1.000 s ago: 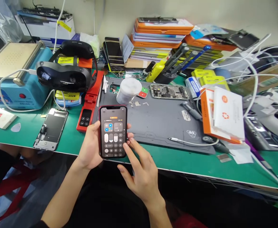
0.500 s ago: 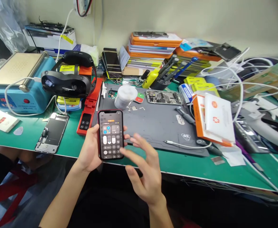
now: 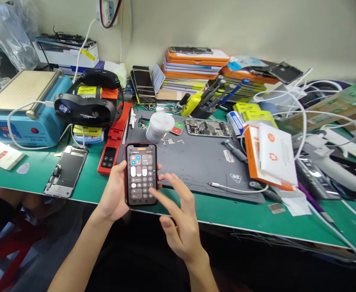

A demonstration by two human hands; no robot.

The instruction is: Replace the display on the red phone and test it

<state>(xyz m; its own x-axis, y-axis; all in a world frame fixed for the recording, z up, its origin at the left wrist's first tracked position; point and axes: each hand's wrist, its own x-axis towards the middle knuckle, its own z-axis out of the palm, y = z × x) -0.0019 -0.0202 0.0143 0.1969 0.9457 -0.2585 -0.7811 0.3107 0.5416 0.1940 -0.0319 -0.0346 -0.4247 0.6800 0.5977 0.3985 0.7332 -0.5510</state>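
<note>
A smartphone [image 3: 141, 174] with a red edge is held upright, its lit screen showing a control panel of toggles, sliders and round icons. My left hand [image 3: 114, 192] is wrapped round it from the left and behind, with fingertips showing at its right edge. At the phone's lower right is my right hand [image 3: 180, 221], fingers apart and holding nothing. Its index fingertip lies at the lower right of the screen; whether it touches the glass I cannot tell. Behind the phone a grey work mat [image 3: 196, 162] carries a white round tub [image 3: 160, 127] and an opened phone body [image 3: 208, 127].
Left stand a blue heating machine [image 3: 28, 125], a black headset [image 3: 86, 107], a red device [image 3: 109, 156] and a detached phone screen [image 3: 66, 171]. A white cable [image 3: 238, 187] lies on the mat. Right are an orange-and-white box [image 3: 270, 158] and tangled cables. Stacked boxes [image 3: 193, 67] line the wall.
The panel on the screen has shifted upward, showing more icons below. My right hand has moved slightly left, its index finger now over the screen's lower right. The left hand keeps its hold.
</note>
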